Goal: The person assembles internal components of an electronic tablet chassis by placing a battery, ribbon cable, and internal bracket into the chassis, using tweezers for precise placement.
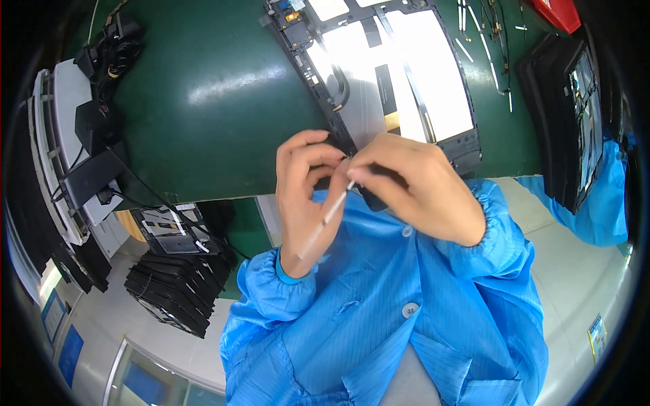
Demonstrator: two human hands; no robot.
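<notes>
A large flat device housing (369, 88), like an opened tablet or laptop display, lies on the green table with bright silvery panels, a dark frame and flat cables. At its near left corner my two hands meet. My right hand (413, 179) is closed, thumb and fingertips pinching a thin pale strip (326, 220). The strip slants down across my left palm and wrist, slightly blurred. My left hand (308, 176) has curled fingers, thumb and index fingertip together at the frame's edge; what they pinch is hidden.
Thin cables and white-ended strips (484, 47) lie right of the housing, near a red container (558, 13). Dark housings (565, 122) stand at the right edge. Black cables and adapters (101, 122) are at left; a stack of black housings (176, 287) is below.
</notes>
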